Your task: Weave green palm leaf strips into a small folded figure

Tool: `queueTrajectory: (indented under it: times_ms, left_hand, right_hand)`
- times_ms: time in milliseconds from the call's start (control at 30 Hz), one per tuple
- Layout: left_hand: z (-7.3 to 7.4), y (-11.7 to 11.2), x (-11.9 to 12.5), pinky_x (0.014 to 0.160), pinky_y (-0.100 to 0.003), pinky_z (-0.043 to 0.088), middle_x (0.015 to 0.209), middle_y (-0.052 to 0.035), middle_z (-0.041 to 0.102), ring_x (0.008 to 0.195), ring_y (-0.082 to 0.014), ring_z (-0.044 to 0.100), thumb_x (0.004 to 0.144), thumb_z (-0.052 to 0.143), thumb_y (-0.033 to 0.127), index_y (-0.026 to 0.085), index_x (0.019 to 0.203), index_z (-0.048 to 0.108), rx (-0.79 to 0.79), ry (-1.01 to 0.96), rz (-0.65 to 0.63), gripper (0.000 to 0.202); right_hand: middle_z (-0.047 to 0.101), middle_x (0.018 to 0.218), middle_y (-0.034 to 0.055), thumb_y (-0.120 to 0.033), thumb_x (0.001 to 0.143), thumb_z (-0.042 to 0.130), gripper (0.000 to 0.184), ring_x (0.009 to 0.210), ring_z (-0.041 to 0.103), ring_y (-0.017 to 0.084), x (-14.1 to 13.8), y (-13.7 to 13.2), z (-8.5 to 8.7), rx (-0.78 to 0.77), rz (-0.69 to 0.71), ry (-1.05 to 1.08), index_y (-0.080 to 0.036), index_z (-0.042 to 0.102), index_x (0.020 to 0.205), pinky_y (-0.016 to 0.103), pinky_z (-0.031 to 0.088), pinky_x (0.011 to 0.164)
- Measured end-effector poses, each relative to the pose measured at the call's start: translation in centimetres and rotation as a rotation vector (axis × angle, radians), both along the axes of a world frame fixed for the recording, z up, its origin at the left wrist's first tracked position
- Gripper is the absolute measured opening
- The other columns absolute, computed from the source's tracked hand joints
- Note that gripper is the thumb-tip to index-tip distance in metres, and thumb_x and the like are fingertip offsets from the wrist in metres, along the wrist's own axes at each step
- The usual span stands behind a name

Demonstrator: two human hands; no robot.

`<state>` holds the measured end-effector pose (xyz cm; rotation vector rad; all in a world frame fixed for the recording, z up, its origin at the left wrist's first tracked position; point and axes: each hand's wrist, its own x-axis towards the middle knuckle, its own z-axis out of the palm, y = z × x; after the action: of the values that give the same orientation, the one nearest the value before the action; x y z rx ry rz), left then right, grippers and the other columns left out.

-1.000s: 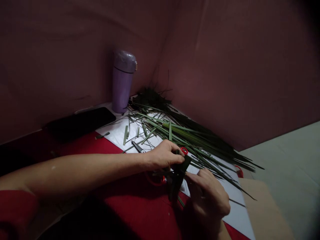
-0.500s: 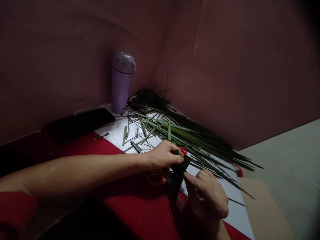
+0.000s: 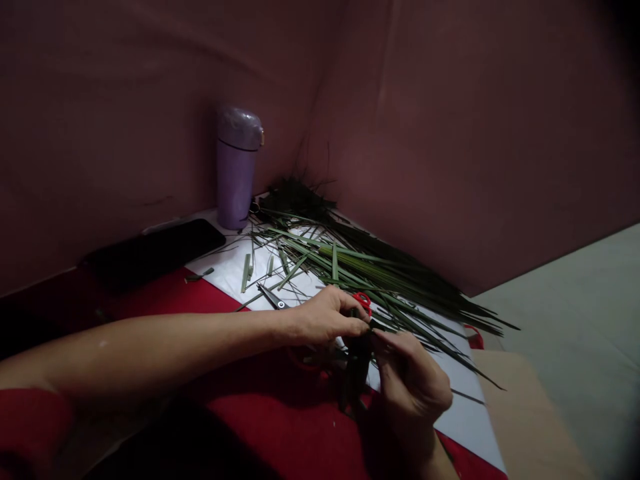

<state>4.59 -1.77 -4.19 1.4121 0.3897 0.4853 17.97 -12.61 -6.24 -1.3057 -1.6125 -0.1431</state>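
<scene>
Above the counter, the dark leaf piece was pinched in fingers of the left hand and touched by the right hand; right grip couldn't be told. Scissors were part-covered.

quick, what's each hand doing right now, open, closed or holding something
Left hand: closed, pinching the dark green leaf piece.
Right hand: fingers curled, tips at that piece; too dark to tell its grip.
</scene>
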Motion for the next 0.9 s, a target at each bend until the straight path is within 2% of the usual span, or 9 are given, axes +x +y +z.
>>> queueTrajectory:
  times_ms: [133,433,700,900]
  left_hand:
    - [0.4,-0.3,-0.1,0.05,-0.016,0.036,0.057,0.0023,0.052,0.052,-0.0053,0.045,0.066,0.052,0.012,0.009,0.073,0.062,0.014,0.0,-0.028,0.013]
    - [0.2,-0.4,-0.1,0.048,-0.017,0.034,0.057,0.0023,0.054,0.051,-0.0059,0.045,0.063,0.055,0.013,0.01,0.076,0.064,-0.04,-0.027,-0.016,0.015]
    - [-0.7,-0.7,0.6,0.051,-0.018,0.036,0.059,0.0014,0.057,0.053,-0.0067,0.048,0.059,0.064,0.017,0.01,0.071,0.063,-0.113,-0.096,0.056,0.013]
    - [-0.9,-0.9,0.8,0.052,-0.018,0.037,0.057,0.0022,0.056,0.052,-0.0062,0.048,0.057,0.066,0.019,0.01,0.068,0.062,-0.154,-0.11,0.108,0.014]
  right_hand:
    - [0.061,0.077,0.0024,-0.014,0.073,0.06,0.016,0.065,0.056,0.015,-0.2,0.0,-0.2,-0.029,-0.104,0.115,-0.021,0.062,0.087,0.028,0.045,0.058]
    - [0.061,0.071,0.0012,-0.024,0.074,0.061,0.012,0.06,0.055,0.013,-1.4,0.3,-0.2,-0.068,-0.257,0.259,-0.017,0.061,0.083,0.023,0.044,0.055]
    - [0.06,0.072,0.0014,-0.026,0.076,0.058,0.012,0.062,0.054,0.013,-1.8,0.4,-0.1,-0.079,-0.261,0.28,-0.017,0.059,0.084,0.023,0.044,0.057]
    - [0.059,0.071,0.001,-0.029,0.075,0.058,0.014,0.061,0.054,0.012,-2.0,0.6,-0.2,-0.07,-0.238,0.397,-0.017,0.058,0.084,0.023,0.044,0.055]
